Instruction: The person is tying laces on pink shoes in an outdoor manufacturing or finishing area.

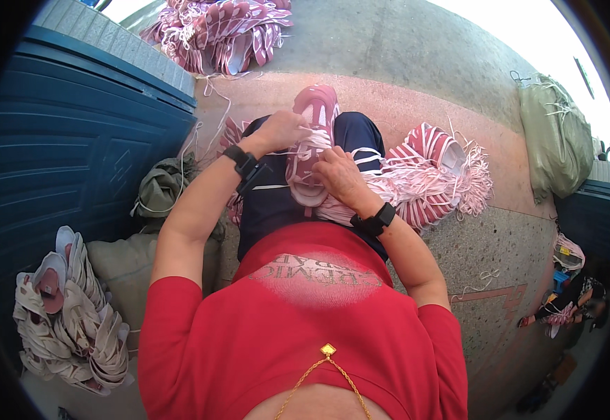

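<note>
Sitting over a pink shoe upper (310,143) laid lengthwise on the lap, toe end toward 12 o'clock, heel end toward 6 o'clock, near the middle of the view

Left hand (280,129) closed on the upper's side at about 10 o'clock of it, fingers curled over the edge, pinching a pale lace (303,150) that runs across the upper

Right hand (340,175) pressing down at about 4 o'clock of the upper, fingers bent and gripping its lower side; hard to tell whether a lace end also sits between those fingertips

Wearing a black band on each wrist, left wristband (242,162) and right wristband (376,220), plus a red shirt (298,336) filling the 6 o'clock part of the view, a gold chain pendant (327,349) hanging on it

Resting just beside the right forearm at 3 o'clock of the upper: a bundle of pink-and-white striped uppers with loose laces (434,171), touching the dark trousers (350,133)

Lying at 12 o'clock, well apart, by the wall: another heap of pink uppers (224,28)

Stacked at 8 o'clock against the blue metal door (74,147): beige uppers (67,315) beside a grey-green sack (126,262)

Standing at 2 o'clock on the speckled floor (487,231): a full green sack (553,136)
</note>
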`<state>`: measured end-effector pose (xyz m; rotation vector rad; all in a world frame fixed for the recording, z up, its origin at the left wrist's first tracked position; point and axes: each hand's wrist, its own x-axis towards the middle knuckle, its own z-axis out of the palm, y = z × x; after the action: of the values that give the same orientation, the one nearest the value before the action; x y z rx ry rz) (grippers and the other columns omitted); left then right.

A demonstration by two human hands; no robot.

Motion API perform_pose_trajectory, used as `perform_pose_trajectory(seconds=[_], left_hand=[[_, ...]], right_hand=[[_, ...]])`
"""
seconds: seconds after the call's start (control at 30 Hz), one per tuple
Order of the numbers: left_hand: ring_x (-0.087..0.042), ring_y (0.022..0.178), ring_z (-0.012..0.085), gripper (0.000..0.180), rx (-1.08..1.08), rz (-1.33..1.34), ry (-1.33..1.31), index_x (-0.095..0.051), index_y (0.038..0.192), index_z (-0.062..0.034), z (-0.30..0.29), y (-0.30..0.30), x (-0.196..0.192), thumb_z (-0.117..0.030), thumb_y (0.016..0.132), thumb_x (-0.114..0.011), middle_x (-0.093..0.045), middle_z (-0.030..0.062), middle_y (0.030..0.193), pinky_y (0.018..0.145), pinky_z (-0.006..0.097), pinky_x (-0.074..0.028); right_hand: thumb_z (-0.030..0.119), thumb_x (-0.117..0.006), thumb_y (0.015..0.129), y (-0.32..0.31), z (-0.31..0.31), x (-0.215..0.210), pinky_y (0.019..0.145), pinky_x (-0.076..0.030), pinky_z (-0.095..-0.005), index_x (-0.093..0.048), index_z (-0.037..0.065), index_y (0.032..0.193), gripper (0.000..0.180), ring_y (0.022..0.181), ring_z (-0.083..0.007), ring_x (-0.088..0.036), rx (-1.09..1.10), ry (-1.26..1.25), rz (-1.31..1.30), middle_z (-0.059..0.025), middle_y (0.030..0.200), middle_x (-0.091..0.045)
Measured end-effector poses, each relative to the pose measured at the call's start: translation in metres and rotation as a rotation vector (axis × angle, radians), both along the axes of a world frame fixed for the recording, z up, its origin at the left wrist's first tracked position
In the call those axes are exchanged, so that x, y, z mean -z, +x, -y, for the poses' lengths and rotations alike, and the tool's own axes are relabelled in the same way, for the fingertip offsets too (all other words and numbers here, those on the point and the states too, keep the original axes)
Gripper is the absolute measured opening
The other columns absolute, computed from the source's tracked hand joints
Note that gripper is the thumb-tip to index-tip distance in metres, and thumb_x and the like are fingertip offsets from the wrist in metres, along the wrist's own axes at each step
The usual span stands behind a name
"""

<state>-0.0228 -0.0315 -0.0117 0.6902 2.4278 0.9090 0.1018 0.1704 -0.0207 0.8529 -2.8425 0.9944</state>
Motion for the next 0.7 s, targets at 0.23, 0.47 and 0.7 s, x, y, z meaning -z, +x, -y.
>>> perform_pose_trajectory(seconds=[0.23,0.47,0.7], left_hand=[[-0.069,0.085,0.0369,0.023,0.231,-0.293,-0.205,-0.070,0.094,-0.0014,-0.011,0.003,-0.007,-0.019,0.079,-0.072,-0.069,0.0214,0.083,0.076,0.045,-0.053],[-0.072,0.082,0.0372,0.017,0.108,-0.522,-0.635,-0.071,0.090,-0.0062,0.001,0.016,-0.023,-0.022,0.082,-0.069,-0.071,0.0206,0.083,0.071,0.049,-0.057],[-0.069,0.080,0.0436,0.019,-0.420,-0.359,-0.310,-0.072,0.093,-0.0057,0.011,0.045,0.005,-0.021,0.088,-0.062,-0.069,0.0240,0.081,0.074,0.050,-0.057]], right_hand=[[0.013,-0.063,0.086,0.004,0.001,0.004,0.084,-0.045,-0.0415,-0.065,0.005,0.091,0.009,0.101,-0.0285,-0.057,-0.072,-0.181,-0.082,-0.0089,0.097,-0.062],[0.015,-0.056,0.100,-0.002,-0.029,-0.019,0.071,-0.046,-0.0311,-0.058,0.003,0.095,0.012,0.075,-0.0183,-0.058,0.211,-0.668,0.532,-0.0057,0.077,-0.058],[0.008,-0.046,0.102,0.034,-0.283,-0.073,0.077,-0.038,-0.0328,-0.052,0.008,0.088,0.015,0.075,-0.0148,-0.046,0.388,-2.047,0.247,-0.0006,0.079,-0.053]])
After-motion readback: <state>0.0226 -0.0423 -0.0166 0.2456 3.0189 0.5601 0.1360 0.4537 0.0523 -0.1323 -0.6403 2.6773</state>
